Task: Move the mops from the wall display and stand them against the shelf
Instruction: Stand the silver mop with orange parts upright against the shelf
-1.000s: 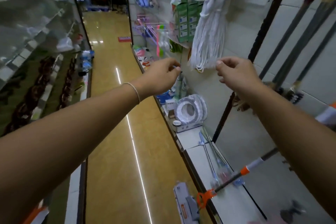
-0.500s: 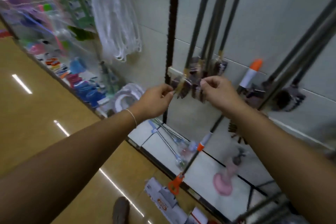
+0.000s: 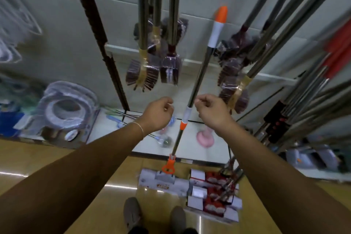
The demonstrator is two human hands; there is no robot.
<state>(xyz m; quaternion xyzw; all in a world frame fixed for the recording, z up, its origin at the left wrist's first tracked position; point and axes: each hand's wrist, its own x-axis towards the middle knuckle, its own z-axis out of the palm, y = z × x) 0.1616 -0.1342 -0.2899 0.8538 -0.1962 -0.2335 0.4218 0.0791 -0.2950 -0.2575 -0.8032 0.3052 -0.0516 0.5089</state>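
A mop with a steel pole [image 3: 199,74], white sleeves and an orange tip leans against the tiled wall. Its orange clip and flat head [image 3: 164,176] rest on the floor in front of the low shelf base. My left hand [image 3: 158,114] is raised just left of the pole, fingers curled, holding nothing. My right hand [image 3: 211,111] is raised just right of the pole, fingers curled too; its thumb is close to the pole but I see no grip. More steel-handled mops [image 3: 296,30] hang slanted on the wall display at the right.
Plastic-wrapped brushes [image 3: 142,74] on steel handles hang above my hands. A black slotted upright [image 3: 106,51] stands at the left. A packaged toilet seat [image 3: 64,108] and a pink plunger [image 3: 205,137] sit on the white shelf base [image 3: 106,131]. Boxes [image 3: 210,195] lie by my shoes [image 3: 133,213].
My view swung right and down from the aisle to the wall display and floor. Both hands dropped from the hanging brushes to either side of the orange-tipped mop pole.
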